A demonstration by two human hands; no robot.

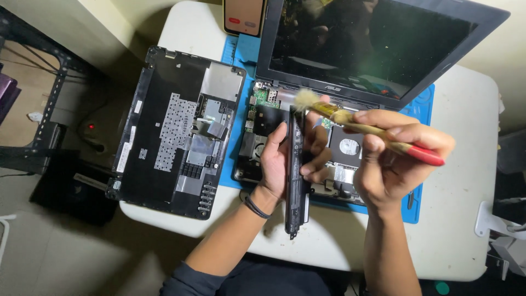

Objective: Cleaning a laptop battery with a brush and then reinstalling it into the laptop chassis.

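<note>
Left hand (285,159) grips a long black battery bar (296,181), held on edge, its long axis running from the person toward the opened laptop (339,164). Right hand (389,159), clenched on a red-handled brush (361,123), lies to the bar's right; the bristles meet the bar's far end, beyond the left fingertips.

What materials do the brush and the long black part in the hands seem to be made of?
Brush: seemingly wood, pale handle with a glossy red-painted end, a brass-coloured metal band and soft pale bristles. Long black part: probably matte black plastic, since its surface looks dull with little shine.
</note>
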